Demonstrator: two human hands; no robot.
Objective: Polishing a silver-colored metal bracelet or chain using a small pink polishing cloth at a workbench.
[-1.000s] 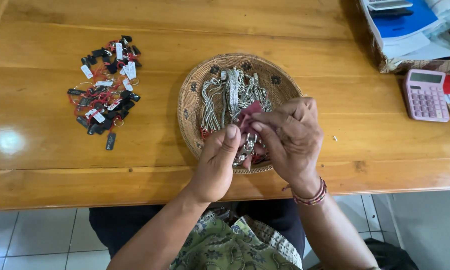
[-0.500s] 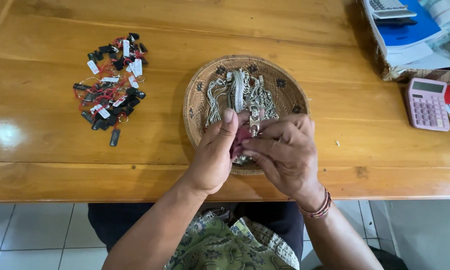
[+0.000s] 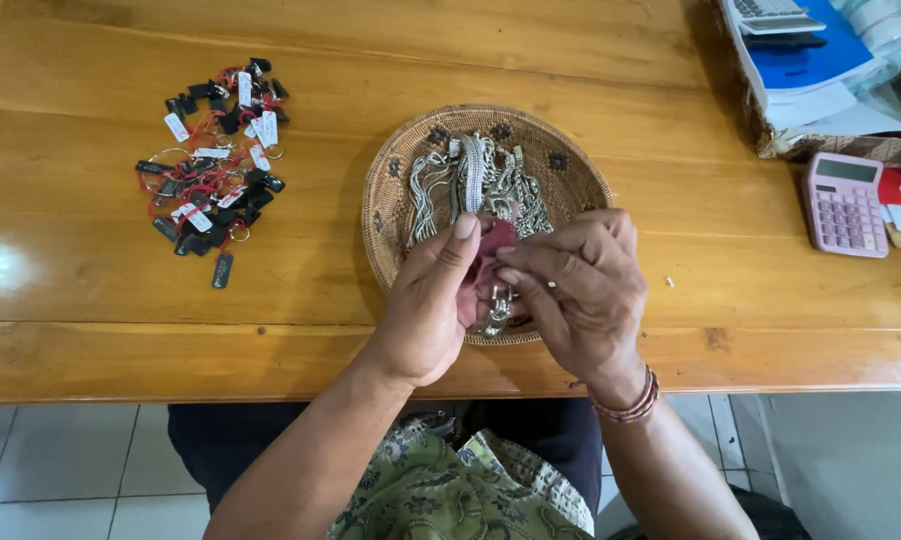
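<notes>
Our left hand and right hand cover most of the small dark red cloth, so we cannot make out its full shape. Fingers of both hands are clamped on it and on a silver clasp piece hanging below. They sit over the woven basket tray of silver chains, near the tabletop's front edge.
</notes>
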